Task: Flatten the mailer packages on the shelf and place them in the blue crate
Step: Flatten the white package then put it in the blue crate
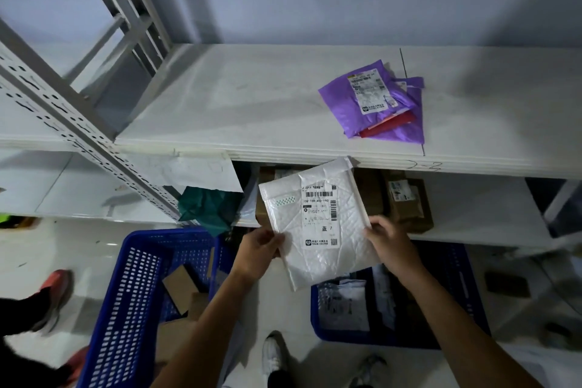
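two hands (258, 250) (389, 241) pinching a white mailer (318, 230), above blue crates (126, 302)

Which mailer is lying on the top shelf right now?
The purple mailer, crumpled on the upper shelf. The white bubble mailer is gripped at its edges by the left hand and right hand.

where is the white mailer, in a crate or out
Out: the left hand and right hand hold the white mailer up in front of the shelf.

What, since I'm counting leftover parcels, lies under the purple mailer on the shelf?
A red flat item pokes out beneath the purple mailer, with more purple film below it. Most of the red item is covered.
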### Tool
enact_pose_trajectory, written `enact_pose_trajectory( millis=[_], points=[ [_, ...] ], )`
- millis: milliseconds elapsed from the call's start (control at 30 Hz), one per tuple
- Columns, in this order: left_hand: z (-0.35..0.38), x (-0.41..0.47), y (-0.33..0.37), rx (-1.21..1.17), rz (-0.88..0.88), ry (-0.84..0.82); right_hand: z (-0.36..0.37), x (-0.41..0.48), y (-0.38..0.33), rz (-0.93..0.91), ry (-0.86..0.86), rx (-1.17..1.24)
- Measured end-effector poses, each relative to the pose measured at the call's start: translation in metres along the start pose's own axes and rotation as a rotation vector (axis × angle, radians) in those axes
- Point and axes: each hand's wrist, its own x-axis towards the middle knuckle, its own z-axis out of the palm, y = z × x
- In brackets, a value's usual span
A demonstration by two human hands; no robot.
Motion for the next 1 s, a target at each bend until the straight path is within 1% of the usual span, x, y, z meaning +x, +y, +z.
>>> enact_pose_trajectory(
  millis=[100,333,467,600,767,900,1000],
  points=[
    [0.013,-0.001,-0.020,0.023,-0.001,-0.039,-0.005,-0.005,0.018,0.041,0.022,-0.010],
    [0.057,0.000,-0.056,0.214,-0.016,-0.110,-0.016,-0.007,0.077,0.170,-0.017,-0.029],
    [0.085,0.005,-0.076,0.326,-0.025,-0.121,-0.021,-0.004,0.114,0.210,-0.023,-0.037],
    [0.116,0.021,-0.115,0.425,-0.120,-0.139,-0.017,0.006,0.173,0.287,-0.019,-0.020],
    [0.164,0.037,-0.161,0.516,-0.179,-0.185,-0.014,0.021,0.255,0.377,-0.035,-0.049],
    [0.207,0.041,-0.194,0.515,-0.239,-0.166,-0.016,0.032,0.315,0.456,-0.074,-0.090],
    [0.247,0.041,-0.223,0.528,-0.257,-0.175,-0.023,0.040,0.355,0.510,-0.037,-0.137]
  ],
)
